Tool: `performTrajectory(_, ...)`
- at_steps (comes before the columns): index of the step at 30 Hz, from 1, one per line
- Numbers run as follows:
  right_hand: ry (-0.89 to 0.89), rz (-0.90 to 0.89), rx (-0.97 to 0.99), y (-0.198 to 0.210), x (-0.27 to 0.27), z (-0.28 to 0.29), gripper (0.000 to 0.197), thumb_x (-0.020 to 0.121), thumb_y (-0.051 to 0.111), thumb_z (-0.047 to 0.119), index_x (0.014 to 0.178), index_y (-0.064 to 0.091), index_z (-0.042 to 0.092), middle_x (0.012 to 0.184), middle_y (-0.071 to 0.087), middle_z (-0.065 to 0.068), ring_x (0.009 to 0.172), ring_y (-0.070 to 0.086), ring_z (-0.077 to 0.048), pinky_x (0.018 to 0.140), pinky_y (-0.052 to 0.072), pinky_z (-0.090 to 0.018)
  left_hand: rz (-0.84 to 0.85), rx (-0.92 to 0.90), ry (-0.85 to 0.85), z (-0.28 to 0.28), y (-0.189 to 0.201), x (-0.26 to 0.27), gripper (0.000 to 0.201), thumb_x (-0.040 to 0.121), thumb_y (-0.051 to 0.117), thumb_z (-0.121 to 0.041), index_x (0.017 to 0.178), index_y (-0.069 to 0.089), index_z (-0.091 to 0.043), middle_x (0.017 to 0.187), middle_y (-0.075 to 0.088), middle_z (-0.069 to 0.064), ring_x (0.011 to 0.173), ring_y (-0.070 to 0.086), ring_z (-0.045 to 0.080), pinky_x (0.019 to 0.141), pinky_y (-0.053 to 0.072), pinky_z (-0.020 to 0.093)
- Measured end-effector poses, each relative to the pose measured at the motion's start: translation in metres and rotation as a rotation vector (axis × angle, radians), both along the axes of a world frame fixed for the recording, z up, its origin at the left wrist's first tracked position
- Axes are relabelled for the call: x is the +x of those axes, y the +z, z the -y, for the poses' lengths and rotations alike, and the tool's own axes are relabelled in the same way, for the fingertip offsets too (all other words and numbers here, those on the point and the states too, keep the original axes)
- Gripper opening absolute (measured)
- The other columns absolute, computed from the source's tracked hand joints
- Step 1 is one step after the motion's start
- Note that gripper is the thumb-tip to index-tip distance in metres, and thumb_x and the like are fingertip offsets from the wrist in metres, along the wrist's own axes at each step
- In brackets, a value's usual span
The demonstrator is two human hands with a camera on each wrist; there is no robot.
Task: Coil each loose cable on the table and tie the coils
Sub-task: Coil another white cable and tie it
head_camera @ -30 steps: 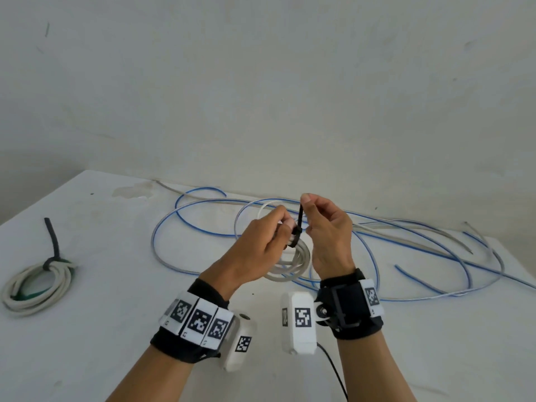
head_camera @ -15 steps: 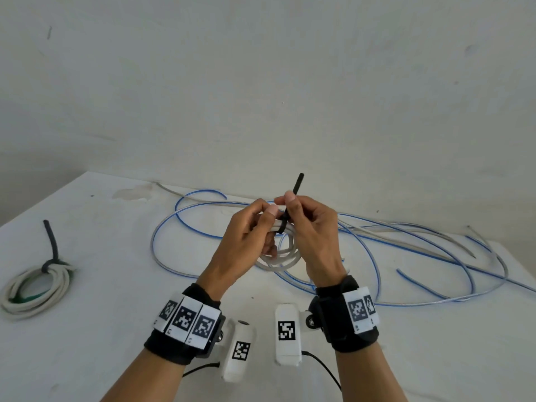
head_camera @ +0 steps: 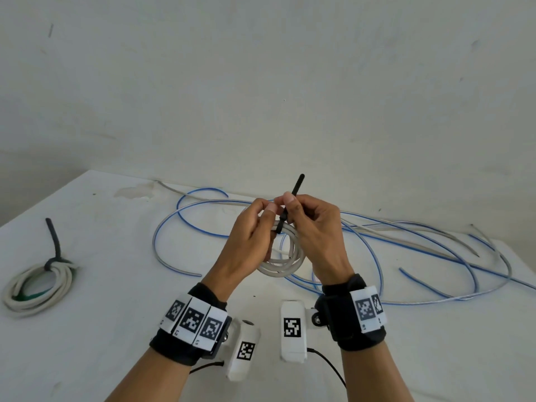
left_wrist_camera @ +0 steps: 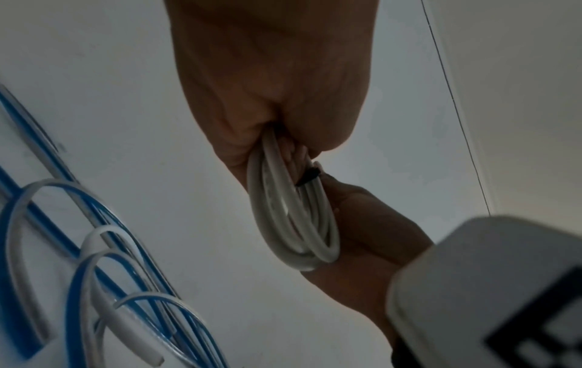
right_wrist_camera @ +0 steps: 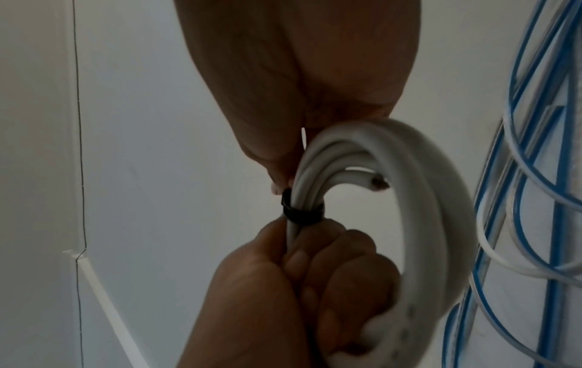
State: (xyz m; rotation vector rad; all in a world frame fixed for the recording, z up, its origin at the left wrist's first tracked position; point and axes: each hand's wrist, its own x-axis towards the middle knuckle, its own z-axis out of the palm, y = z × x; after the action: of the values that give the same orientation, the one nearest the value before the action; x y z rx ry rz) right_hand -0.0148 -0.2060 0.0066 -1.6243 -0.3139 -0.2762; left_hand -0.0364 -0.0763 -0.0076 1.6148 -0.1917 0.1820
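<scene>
Both hands are raised together above the middle of the desk (head_camera: 87,358), clamped on one job; the left hand (head_camera: 246,245) has its fingers curled round the small grey coil (head_camera: 285,264), which hangs below the two hands; the right hand (head_camera: 316,236) pinches the black tie (head_camera: 293,198) just above the band it makes round the coil's strands. That tie's free tail stands nearly upright, tilted a little to the far right, straight above the right hand's fingertips; tightening, I judge, means pulling along that axis while the left hand holds the coil back, and the right hand is the nearer to the tail. By count: one coil in hand; one tied coil (head_camera: 37,288) lying at the near left of the desk with its own dark tie standing up; at least two loose blue-striped cables (head_camera: 435,245) sprawled across the far right, too tangled to count surely.
</scene>
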Motion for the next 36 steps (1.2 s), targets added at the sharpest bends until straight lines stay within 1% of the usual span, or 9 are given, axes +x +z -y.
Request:
performTrajectory(3,-0.048,0.008,0.004,-0.002,0.003,0.004,0.024,0.101,0.063,0.027,0.09,0.08,0.015,0.083,0.074,-0.017,0.087,0.069,-0.04,0.086,0.056,-0.057,-0.002,0.028,-0.041,0.003,0.002,-0.002,0.034,0.11,0.035,-0.033,0.115,0.062,-0.013,0.047,0.039,-0.016,0.043,0.031,0.008,0.046,0.031,0.025)
performTrajectory(6,-0.054,0.014,0.007,-0.003,0.004,0.003,0.025,0.101,0.063,0.028,0.088,0.08,0.015,0.083,0.076,-0.01,0.087,0.069,-0.037,0.087,0.057,-0.052,0.029,0.063,-0.05,0.004,0.006,-0.005,0.032,0.108,0.042,-0.037,0.098,0.061,-0.012,0.048,0.041,-0.016,0.044,0.034,0.006,0.048,0.031,0.02)
performTrajectory(10,-0.043,0.007,0.024,-0.002,0.003,0.006,0.026,0.101,0.062,0.025,0.09,0.079,0.009,0.086,0.076,-0.009,0.076,0.063,-0.01,0.075,0.049,-0.022,0.026,0.121,-0.072,0.002,0.007,-0.004,0.031,0.104,0.052,-0.039,0.085,0.056,-0.014,0.056,0.048,-0.006,0.045,0.035,0.013,0.044,0.033,0.023)
performTrajectory(12,-0.062,0.008,0.045,-0.003,0.003,0.008,0.025,0.101,0.062,0.024,0.091,0.078,0.008,0.087,0.075,-0.012,0.074,0.061,-0.007,0.071,0.048,-0.017,-0.014,0.11,-0.108,0.002,0.006,-0.004,0.028,0.104,0.052,-0.036,0.086,0.058,-0.016,0.061,0.051,0.002,0.047,0.035,0.015,0.045,0.033,0.026)
performTrajectory(17,-0.128,0.046,0.08,-0.004,0.002,0.004,0.025,0.102,0.061,0.026,0.089,0.077,0.013,0.082,0.07,-0.013,0.071,0.056,-0.01,0.07,0.048,-0.024,-0.056,0.006,-0.119,0.006,0.002,-0.003,0.027,0.104,0.053,-0.033,0.084,0.057,-0.014,0.063,0.052,0.005,0.047,0.033,0.016,0.044,0.03,0.025)
performTrajectory(21,-0.09,0.054,0.13,-0.003,0.002,0.0,0.024,0.104,0.058,0.025,0.092,0.075,0.011,0.071,0.061,0.003,0.068,0.054,-0.013,0.067,0.047,-0.027,-0.102,-0.148,-0.071,0.007,0.0,-0.001,0.022,0.101,0.06,-0.03,0.085,0.07,-0.019,0.062,0.058,0.008,0.047,0.035,0.015,0.045,0.034,0.024)
performTrajectory(26,-0.087,0.067,0.217,-0.004,0.0,-0.007,0.025,0.105,0.054,0.017,0.096,0.072,0.005,0.077,0.065,0.001,0.07,0.056,-0.01,0.065,0.048,-0.025,-0.253,-0.375,-0.063,0.016,-0.003,0.0,0.024,0.099,0.061,-0.024,0.077,0.07,-0.02,0.053,0.027,-0.005,0.044,0.021,0.01,0.04,0.02,0.02)
performTrajectory(33,-0.209,0.145,0.225,0.0,-0.003,-0.008,0.022,0.103,0.057,0.012,0.092,0.072,0.0,0.069,0.061,0.0,0.063,0.054,-0.008,0.061,0.046,-0.017,-0.236,-0.358,-0.094,0.016,0.003,-0.004,0.015,0.097,0.064,-0.023,0.086,0.06,-0.013,0.056,0.021,-0.001,0.042,0.015,0.011,0.041,0.015,0.019)
performTrajectory(36,-0.171,0.118,0.239,-0.001,-0.002,-0.008,0.024,0.104,0.055,0.012,0.094,0.071,-0.004,0.069,0.059,-0.003,0.062,0.054,-0.007,0.06,0.046,-0.017,-0.243,-0.339,-0.116,0.013,0.006,-0.005,0.013,0.099,0.061,-0.02,0.09,0.061,-0.01,0.049,0.034,-0.009,0.04,0.017,0.009,0.04,0.015,0.02)
